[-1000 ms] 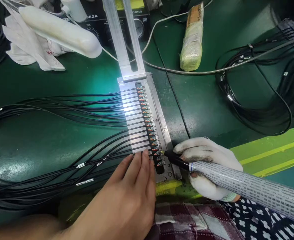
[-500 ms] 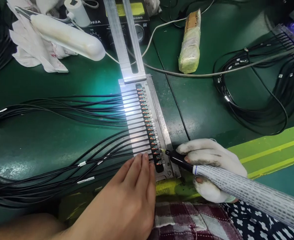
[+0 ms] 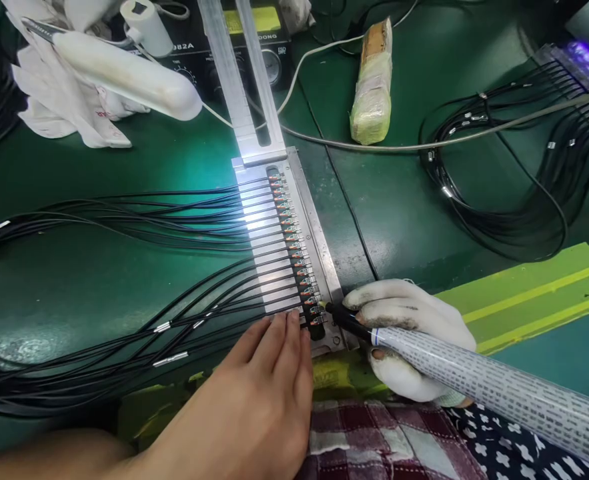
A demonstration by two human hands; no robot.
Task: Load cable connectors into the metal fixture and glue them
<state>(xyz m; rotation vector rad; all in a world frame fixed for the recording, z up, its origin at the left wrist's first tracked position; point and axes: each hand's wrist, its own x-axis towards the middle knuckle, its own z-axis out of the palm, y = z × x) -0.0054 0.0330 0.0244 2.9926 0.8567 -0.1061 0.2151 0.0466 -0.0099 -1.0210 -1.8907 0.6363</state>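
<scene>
My bare left hand (image 3: 264, 387) lies with its fingers stretched out over the lower cables, on the near end of a metal fixture (image 3: 269, 270). Thin black cables (image 3: 209, 230) run across the fixture from the left, side by side. Their small connector ends (image 3: 291, 230), with orange and metal parts, line up in its dark slot. In a white, stained glove, my right hand (image 3: 414, 320) grips a pen-like tool (image 3: 464, 373). The tool has a white barrel covered in print and a black front. Its tip sits beside the lowest connectors.
A slotted metal arm (image 3: 247, 87) extends beyond the fixture. Behind are a white-handled tool (image 3: 129, 73), white cloths (image 3: 69, 110) and a black control box (image 3: 269, 40). A wrapped block (image 3: 373, 87) and coiled cables (image 3: 454, 180) lie right. Yellow-green tape (image 3: 539, 293) covers the right edge.
The right hand and tool tip have moved slightly down and left along the row, to the lowest connectors. The left hand stays on the cables. The whole view has shifted a little.
</scene>
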